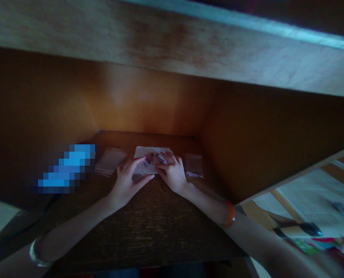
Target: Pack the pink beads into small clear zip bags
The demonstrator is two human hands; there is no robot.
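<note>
A white sheet or flat bag point(153, 150) lies on the dark wooden surface, carrying small pinkish and dark beads point(150, 157) and a thin pale cord or loop point(144, 166). My left hand point(128, 177) is at the sheet's left edge, thumb and fingers wide apart around the cord side, gripping nothing that I can see. From the right, my right hand point(173, 172) reaches over the sheet with its fingers spread. Its fingertips are at a short row of pale beads point(161, 157), touching or just above them. Dim light blurs the small parts.
Left of the sheet lie flat clear bags point(110, 160) and a phone-like bright screen point(67, 168), pixelated. A small clear bag with beads point(194, 166) lies right. Wooden walls point(148, 100) enclose the back and sides; a pale board edge point(172, 46) crosses overhead.
</note>
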